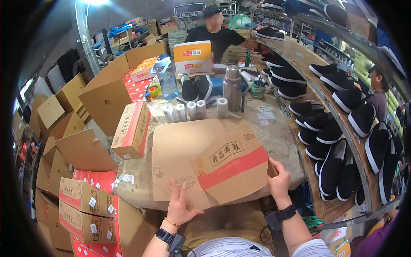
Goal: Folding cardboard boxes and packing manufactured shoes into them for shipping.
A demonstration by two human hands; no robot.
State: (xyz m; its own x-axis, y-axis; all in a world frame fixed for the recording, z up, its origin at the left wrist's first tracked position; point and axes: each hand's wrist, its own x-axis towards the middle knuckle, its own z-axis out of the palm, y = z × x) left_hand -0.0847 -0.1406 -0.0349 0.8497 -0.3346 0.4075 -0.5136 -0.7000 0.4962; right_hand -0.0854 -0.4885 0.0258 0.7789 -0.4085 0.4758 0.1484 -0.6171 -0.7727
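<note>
A flattened brown cardboard shoebox [229,169] with a red band and dark print lies on the near part of the table, partly folded. My right hand [279,179] holds its right edge, the thumb on top and the other fingers partly hidden behind the board. At the lower left of the same cardboard, my left hand [182,206] has its fingers spread, the fingertips resting on the printed panel. Left of the flat box stands a made-up shoebox [130,129] in brown and red.
Paper label rolls [191,110], a steel flask [232,89], a water bottle [167,81] and black shoes [196,90] stand farther back. Black slip-on shoes fill a shelf rack [314,70] at right. Shoeboxes [87,210] are stacked at left. A person [216,36] stands across the table.
</note>
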